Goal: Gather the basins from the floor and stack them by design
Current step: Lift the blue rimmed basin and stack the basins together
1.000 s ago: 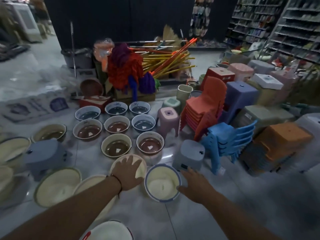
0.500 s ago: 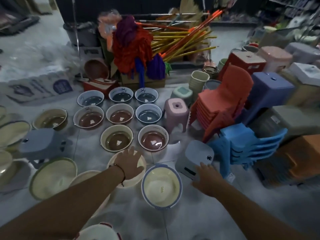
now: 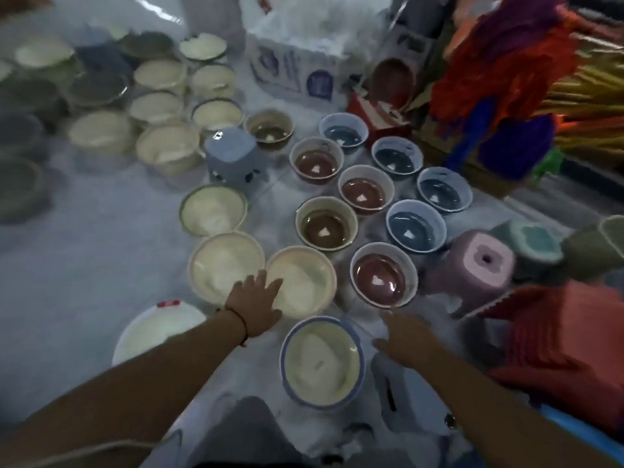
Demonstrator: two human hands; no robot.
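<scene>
A: Where are the hands?

B: The left hand (image 3: 257,304) lies flat, fingers spread, on the near rim of a cream round plastic basin (image 3: 301,281), as it did a second ago. The right hand (image 3: 403,339) is open and holds nothing; it hovers at three o'clock of the cream basin with the blue rim (image 3: 321,361). Half a second ago it rested on the grey plastic stool (image 3: 401,396); it has since lifted off it.

A: What else changed?

B: Mostly the view. The head has swung left, so a crowd of cream basins (image 3: 158,109) now shows at ten o'clock, too blurred to tell their rims apart.

A: And nearby?

B: At one o'clock of the left hand stand small bowls with maroon insides (image 3: 383,276), brown insides (image 3: 326,224) and blue insides (image 3: 416,226), all set apart on the pale floor (image 3: 84,265).

A: Meaning?

B: Nothing is lifted or stacked yet. I judge the left hand's basin goes first, and the glance left was a search for its match.
</scene>
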